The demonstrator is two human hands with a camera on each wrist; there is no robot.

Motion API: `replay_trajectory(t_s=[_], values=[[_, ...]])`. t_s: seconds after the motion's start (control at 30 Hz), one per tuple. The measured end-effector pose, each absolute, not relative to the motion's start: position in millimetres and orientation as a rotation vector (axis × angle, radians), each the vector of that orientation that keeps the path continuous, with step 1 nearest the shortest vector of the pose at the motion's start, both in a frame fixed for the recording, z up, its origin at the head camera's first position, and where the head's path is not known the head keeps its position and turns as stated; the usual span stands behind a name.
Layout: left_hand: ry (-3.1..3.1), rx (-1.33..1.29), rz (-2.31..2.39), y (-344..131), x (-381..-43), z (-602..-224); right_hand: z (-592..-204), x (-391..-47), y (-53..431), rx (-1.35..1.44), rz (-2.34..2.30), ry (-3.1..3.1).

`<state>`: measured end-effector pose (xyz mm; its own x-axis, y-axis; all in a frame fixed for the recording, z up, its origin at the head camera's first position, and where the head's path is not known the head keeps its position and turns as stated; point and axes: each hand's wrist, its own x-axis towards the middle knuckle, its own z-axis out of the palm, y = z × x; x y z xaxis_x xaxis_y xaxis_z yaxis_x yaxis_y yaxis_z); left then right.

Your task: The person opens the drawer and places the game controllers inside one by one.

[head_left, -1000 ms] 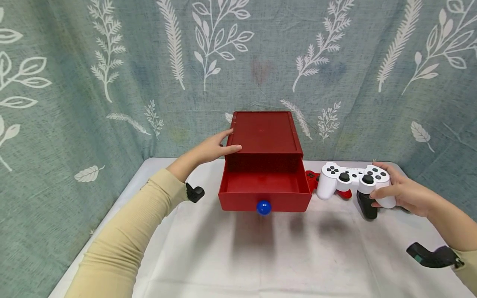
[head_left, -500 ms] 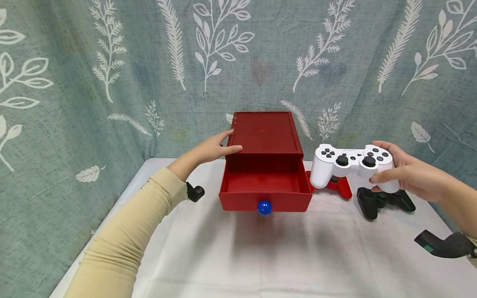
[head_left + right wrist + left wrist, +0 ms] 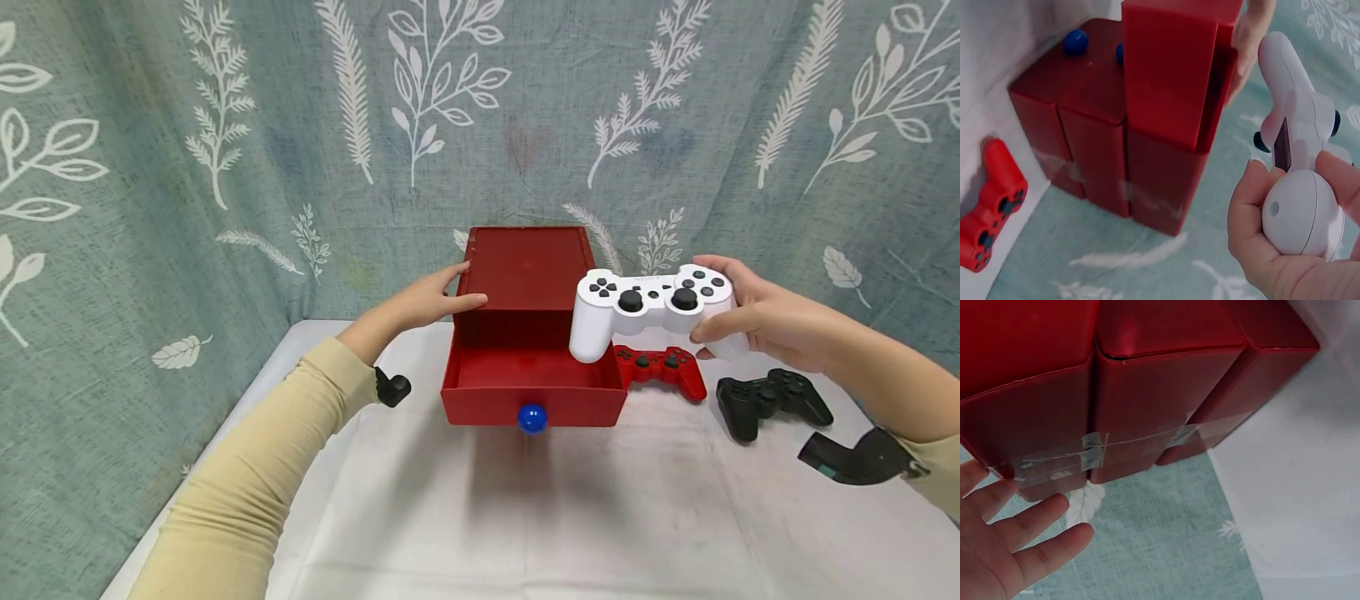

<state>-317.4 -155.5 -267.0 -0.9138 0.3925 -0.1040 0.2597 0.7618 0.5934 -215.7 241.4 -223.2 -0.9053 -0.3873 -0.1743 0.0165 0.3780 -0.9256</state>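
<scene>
In the head view a red drawer cabinet (image 3: 525, 262) stands at the back, its top drawer (image 3: 480, 407) pulled out toward me. A blue round knob (image 3: 532, 419) sits on the drawer front; the drawer's visible floor is bare. My left hand (image 3: 423, 302) rests at the cabinet's left side, thumb over the top's front edge, fingers extended and spread in the left wrist view. My right hand (image 3: 772, 321) grips a white game controller (image 3: 652, 307) by its right handle. Raised, the controller overlaps the drawer's right side in the head view, buttons facing me.
Right of the cabinet a red game controller (image 3: 662, 369) lies on the white tabletop (image 3: 600, 533), with a black game controller (image 3: 772, 402) farther right. Clear tape (image 3: 1135, 447) runs across the cabinet's side. A patterned curtain (image 3: 525, 108) hangs close behind.
My right hand has lifted the white controller and carried it left, from above the black controller to the drawer's right side. The left hand and the drawer stay where they were.
</scene>
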Motion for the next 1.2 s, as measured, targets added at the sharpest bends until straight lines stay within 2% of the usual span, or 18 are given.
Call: replay_trajectory(t_s=[0.7, 1.2], values=[[2.745, 0.511, 0.832, -155.4, -319.6, -268.6, -213.0, -224.4, 168.3, -0.351, -1.510, 2.188], [2.764, 0.526, 0.810, -155.8, -318.1, -266.8, -214.7, -228.6, 138.8, -0.342, -1.415, 2.159]])
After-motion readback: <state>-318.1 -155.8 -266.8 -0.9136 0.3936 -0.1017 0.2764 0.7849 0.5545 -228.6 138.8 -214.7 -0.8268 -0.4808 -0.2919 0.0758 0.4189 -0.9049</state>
